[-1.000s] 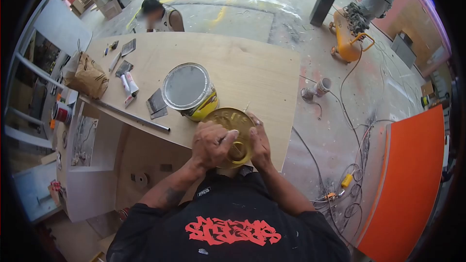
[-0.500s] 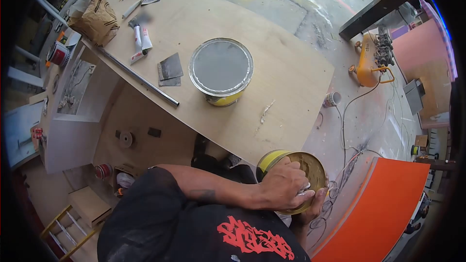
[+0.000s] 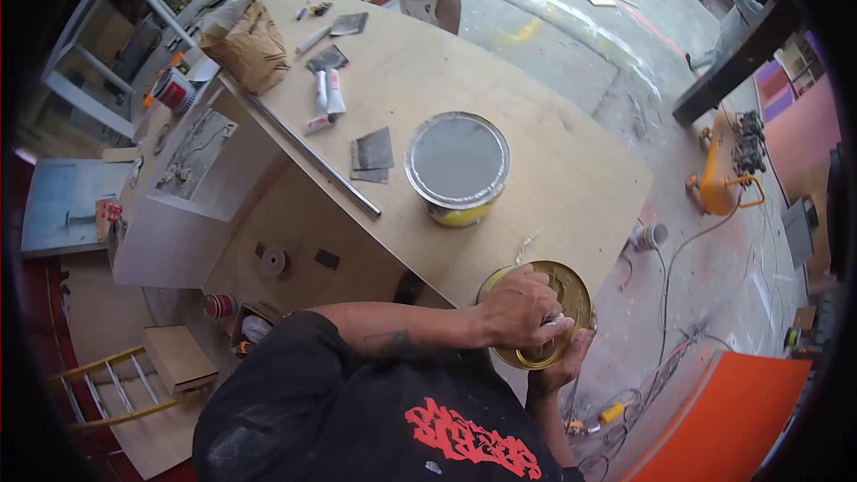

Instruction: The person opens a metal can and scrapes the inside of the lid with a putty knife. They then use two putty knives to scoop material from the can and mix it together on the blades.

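Black shirt with red lettering (image 3: 473, 442), nearest item, worn by the person at work.

Gold-lidded tin (image 3: 571, 290), yellow on the visible side; location: close before the body, by the near corner of the worktop (image 3: 571, 183); contact with that surface impossible to tell.

Left hand (image 3: 518, 308): curled narrow over the lid; anything inside the fingers hidden from this view.

Right hand (image 3: 569, 359): wrapped about the lower right side of the tin, holding it.

Handling note, by judgement: brace firmly with the right hand; apply slow, even effort with the left; keep the tin level, away from the corner, and fingertips clear of the metal rim.

White smear (image 3: 527, 245), just beyond the tin.

Large grey-topped can (image 3: 457, 156), upright, yellow lower wall, apart from both hands.

Dark abrasive sheets (image 3: 370, 152), overlapping, left of the can.

Metal tube (image 3: 312, 157), lying along the left edge.

White squeeze tubes (image 3: 330, 94), paired, farther off.

Brown paper bag (image 3: 254, 49), crumpled, at the far left.

Orange air compressor (image 3: 719, 174), on the floor beyond the right edge.

Co-worker (image 3: 430, 7), low behind the far edge.
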The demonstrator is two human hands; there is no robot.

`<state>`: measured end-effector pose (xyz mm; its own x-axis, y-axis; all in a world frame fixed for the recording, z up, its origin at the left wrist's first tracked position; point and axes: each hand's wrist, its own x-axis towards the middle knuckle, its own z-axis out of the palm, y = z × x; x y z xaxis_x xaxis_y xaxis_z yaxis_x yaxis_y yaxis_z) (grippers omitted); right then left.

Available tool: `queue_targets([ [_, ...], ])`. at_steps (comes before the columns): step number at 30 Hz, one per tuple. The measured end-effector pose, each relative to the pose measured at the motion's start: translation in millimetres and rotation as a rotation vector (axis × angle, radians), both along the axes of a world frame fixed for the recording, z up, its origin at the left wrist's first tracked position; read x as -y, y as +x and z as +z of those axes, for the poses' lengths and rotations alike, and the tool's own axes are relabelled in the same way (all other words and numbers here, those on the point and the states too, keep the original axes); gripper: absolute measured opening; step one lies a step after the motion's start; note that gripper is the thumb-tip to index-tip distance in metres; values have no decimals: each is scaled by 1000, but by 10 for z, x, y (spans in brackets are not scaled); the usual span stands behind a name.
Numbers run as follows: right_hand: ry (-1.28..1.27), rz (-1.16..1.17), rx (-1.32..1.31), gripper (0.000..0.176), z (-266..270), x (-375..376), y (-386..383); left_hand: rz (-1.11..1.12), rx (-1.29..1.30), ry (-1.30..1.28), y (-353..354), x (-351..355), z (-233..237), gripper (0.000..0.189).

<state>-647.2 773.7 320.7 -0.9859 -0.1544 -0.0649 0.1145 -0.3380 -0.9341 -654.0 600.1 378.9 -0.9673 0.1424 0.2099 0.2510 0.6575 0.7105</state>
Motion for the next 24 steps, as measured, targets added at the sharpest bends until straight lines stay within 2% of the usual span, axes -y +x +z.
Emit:
queue_targets([
  [6,-37,88,-33,51,-46,316,-365,80,6,-46,-241,308,-13,43],
  [10,-35,105,-50,50,20,406,-436,121,-51,-45,-265,377,-8,33],
  [12,-49,115,-69,50,78,407,-418,145,-84,20,-196,357,22,36],
  [15,-40,117,-95,51,144,433,-411,131,-288,45,21,372,90,44],
  [18,-36,93,-91,49,60,393,-408,68,-267,44,420,589,311,47],
  [21,0,43,-70,48,-25,380,-444,62,-223,39,753,971,87,52],
  [24,-64,-2,-63,49,-126,396,-449,178,20,15,930,1488,-408,64],
])
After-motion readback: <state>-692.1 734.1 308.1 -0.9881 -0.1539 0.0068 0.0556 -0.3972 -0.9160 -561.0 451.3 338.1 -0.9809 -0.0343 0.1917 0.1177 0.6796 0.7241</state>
